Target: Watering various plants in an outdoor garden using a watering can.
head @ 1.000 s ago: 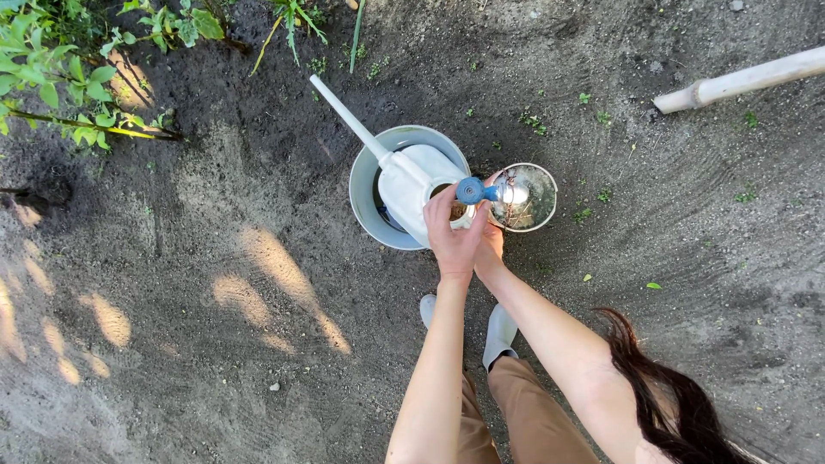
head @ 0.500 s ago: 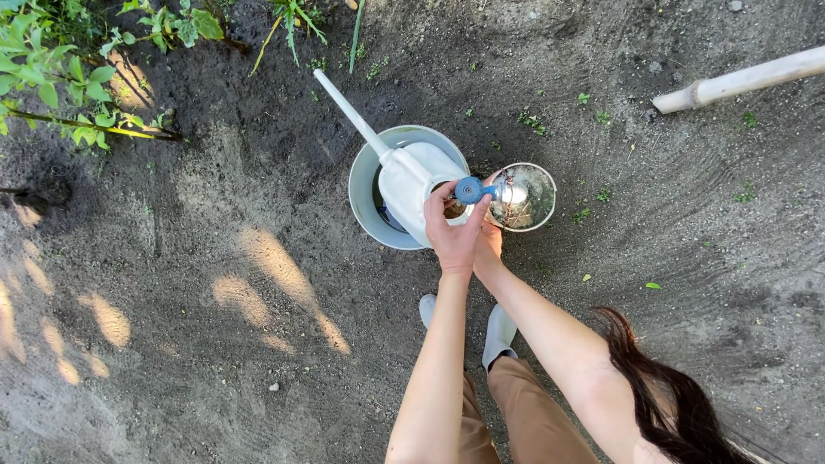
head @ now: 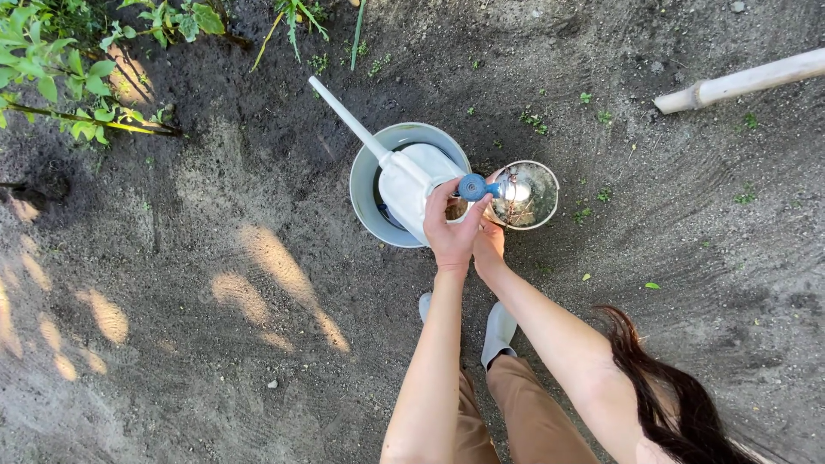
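— Near the middle of the frame, what is the left hand gripping?
— It is curling around a smooth white plastic watering can, long spout slanting toward the upper left, over a round grey bucket.
— And the right hand?
— It is holding a shiny metal bowl by its rim, just right of the can; a blue knob is sitting between them.
— Underfoot?
— Dark, raked soil, sun-dappled; leafy plants are crowding the upper left.

watering can white, long white spout | cap blue | bucket pale grey-blue | bowl shiny silver | soil dark grey, sun-dappled | trousers tan | pole pale cream
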